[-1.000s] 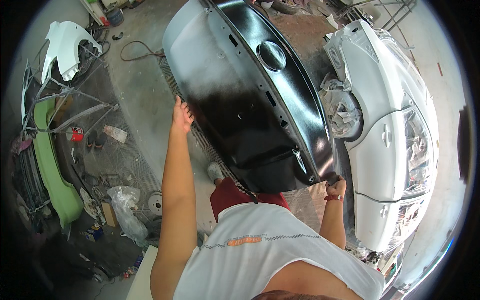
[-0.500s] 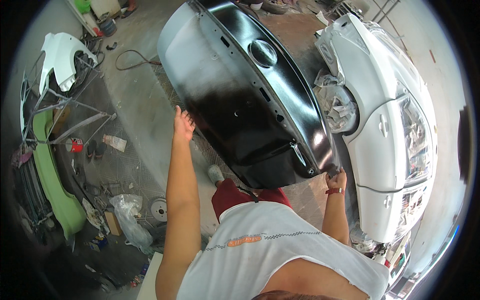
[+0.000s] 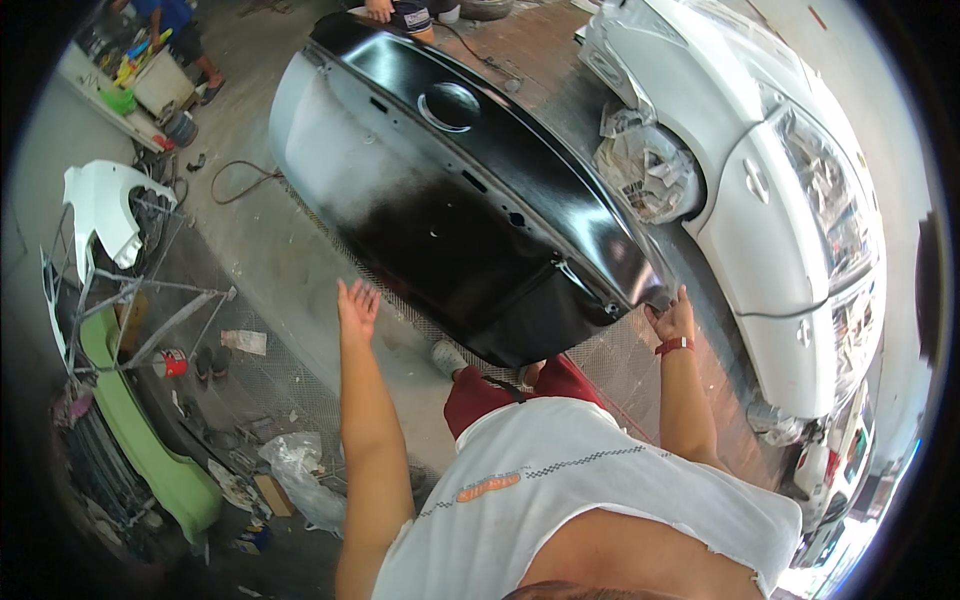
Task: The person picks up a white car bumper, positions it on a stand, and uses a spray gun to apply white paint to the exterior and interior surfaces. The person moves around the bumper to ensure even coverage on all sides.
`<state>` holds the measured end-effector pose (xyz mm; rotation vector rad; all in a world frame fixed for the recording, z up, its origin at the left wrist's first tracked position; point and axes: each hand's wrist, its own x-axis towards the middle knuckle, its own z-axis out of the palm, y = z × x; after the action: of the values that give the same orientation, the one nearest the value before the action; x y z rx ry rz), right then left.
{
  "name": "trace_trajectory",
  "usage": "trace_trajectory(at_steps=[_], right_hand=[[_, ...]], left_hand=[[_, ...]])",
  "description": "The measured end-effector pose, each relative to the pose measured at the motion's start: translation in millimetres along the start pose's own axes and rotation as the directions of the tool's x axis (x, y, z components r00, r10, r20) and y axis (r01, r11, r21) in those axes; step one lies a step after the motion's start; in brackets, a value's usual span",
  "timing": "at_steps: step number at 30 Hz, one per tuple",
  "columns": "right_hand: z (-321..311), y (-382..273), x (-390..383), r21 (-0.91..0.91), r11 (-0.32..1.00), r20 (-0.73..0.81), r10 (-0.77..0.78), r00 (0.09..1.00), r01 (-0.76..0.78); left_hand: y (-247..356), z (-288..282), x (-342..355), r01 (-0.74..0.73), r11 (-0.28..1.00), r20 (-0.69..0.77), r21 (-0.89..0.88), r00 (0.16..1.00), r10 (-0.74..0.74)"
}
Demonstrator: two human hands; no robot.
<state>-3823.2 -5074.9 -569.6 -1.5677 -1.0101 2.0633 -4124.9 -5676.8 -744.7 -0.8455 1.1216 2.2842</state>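
A large black car body panel, with a greyish left side and a round hole, hangs tilted over the concrete floor. My right hand, a red band on its wrist, grips the panel's near right corner. My left hand is stretched out with its fingers spread, just off the panel's near left edge and holding nothing. At the far end another person is at the panel; only the legs and a hand show.
A white car stands close on the right, its wheel arch stuffed with newspaper. On the left are a green bumper, a white fender on a metal stand, and plastic bags. Another person stands at a bench at the top left.
The panel has shifted to the right and farther from me. My left hand, which was on the panel's left edge, is now off it with its fingers spread. My right hand keeps its grip.
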Motion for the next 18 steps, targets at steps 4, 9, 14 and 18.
trace_trajectory(at_steps=[4, 9, 14, 18], right_hand=[[0, -1, -7, -0.005, 1.000, 0.110, 0.003, 0.994, -0.003], [-13, 0, -9, 0.057, 0.998, 0.271, 0.016, 0.963, -0.032], [-55, -11, 4, 0.094, 0.988, 0.394, 0.077, 0.916, -0.124], [-89, -22, 19, 0.063, 0.978, 0.505, 0.140, 0.852, -0.199]], left_hand=[[-81, -83, -42, 0.088, 0.996, -0.195, -0.016, 0.977, -0.089], [-224, -161, -160, 0.406, 0.865, -0.534, 0.295, 0.821, -0.203], [-320, -156, -255, 0.594, 0.441, -0.502, 0.673, 0.804, -0.318], [-379, -107, -269, 0.410, 0.258, -0.354, 0.875, 0.905, -0.237]])
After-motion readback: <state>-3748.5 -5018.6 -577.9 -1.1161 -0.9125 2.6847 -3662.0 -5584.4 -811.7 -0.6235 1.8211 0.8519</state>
